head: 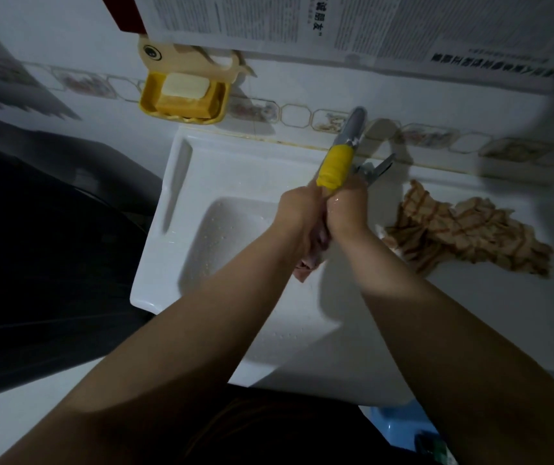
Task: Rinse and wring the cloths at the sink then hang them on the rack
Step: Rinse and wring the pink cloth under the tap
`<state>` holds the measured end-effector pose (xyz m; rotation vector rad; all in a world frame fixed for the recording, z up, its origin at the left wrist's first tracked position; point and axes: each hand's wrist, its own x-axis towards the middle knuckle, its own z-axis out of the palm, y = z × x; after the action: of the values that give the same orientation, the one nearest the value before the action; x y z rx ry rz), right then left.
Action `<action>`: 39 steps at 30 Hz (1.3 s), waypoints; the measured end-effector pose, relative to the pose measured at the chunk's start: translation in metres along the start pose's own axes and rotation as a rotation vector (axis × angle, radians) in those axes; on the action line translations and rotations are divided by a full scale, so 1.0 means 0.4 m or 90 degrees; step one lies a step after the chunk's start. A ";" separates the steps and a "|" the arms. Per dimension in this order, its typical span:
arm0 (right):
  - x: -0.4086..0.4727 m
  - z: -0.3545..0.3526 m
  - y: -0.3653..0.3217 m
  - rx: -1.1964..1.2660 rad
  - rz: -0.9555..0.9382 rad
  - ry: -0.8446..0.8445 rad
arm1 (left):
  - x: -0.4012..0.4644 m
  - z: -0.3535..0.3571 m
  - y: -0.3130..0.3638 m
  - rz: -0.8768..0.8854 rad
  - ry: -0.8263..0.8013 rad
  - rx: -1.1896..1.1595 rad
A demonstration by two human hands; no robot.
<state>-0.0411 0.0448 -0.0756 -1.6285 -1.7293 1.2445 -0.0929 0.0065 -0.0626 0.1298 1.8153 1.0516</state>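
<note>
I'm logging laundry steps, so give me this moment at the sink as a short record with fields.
place: white sink
left hand: grips a pale cloth over the basin
right hand: grips the same cloth
faucet: yellow-wrapped spout right above the hands
waiting: checked cloth heaped on the sink's right ledge
wall: soap dish with soap bars
rack: not in view

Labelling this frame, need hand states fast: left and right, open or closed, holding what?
Left hand: closed, grip on the pale pink wet cloth under the yellow-wrapped tap.
Right hand: closed on the same cloth.
</note>
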 end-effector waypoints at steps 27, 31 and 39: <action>0.010 -0.106 0.066 0.261 0.074 -0.120 | 0.090 -0.142 -0.049 0.208 0.010 0.255; -0.042 -0.033 0.030 0.049 -0.020 -0.132 | 0.107 -0.055 -0.028 -0.019 -0.048 -0.143; -0.050 0.011 0.004 -0.098 -0.073 -0.064 | 0.090 -0.020 -0.019 0.004 0.006 -0.201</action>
<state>-0.0397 0.0244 -0.0741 -1.5492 -1.9951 1.1838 -0.1147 0.0153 -0.0919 -0.0599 1.6345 1.3293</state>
